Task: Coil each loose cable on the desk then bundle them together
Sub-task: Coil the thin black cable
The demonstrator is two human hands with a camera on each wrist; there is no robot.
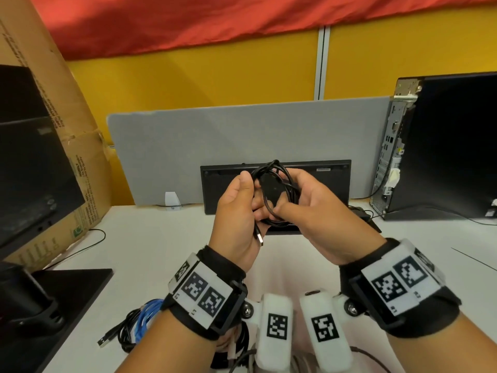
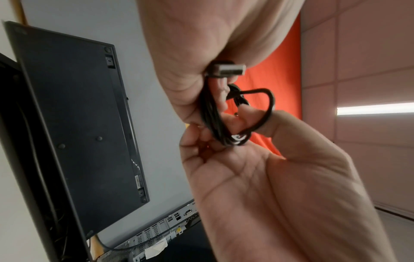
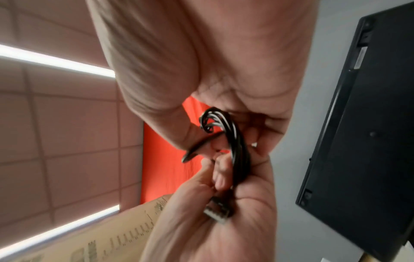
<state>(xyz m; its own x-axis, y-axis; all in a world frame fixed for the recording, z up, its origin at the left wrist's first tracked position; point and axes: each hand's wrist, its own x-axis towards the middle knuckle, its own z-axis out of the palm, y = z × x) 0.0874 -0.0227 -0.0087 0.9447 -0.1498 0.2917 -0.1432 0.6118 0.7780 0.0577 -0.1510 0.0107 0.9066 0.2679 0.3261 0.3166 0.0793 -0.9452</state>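
White table (image 1: 150, 238) against a grey divider, black keyboard (image 1: 322, 184) propped upright on it. In front of the keyboard, above the table, both hands hold a black cable (image 1: 274, 195) wound into a small coil. Left hand (image 1: 236, 211) curls round one side, USB plug (image 1: 259, 238) poking out below its palm; right hand (image 1: 314, 208) pinches the other side, thumb across the loops. Best move, likely: keep loops even, tuck the plug end through so it can't spring open. More cables (image 1: 139, 324) lie nearer than the keyboard, by the left wrist, not yet bundled.
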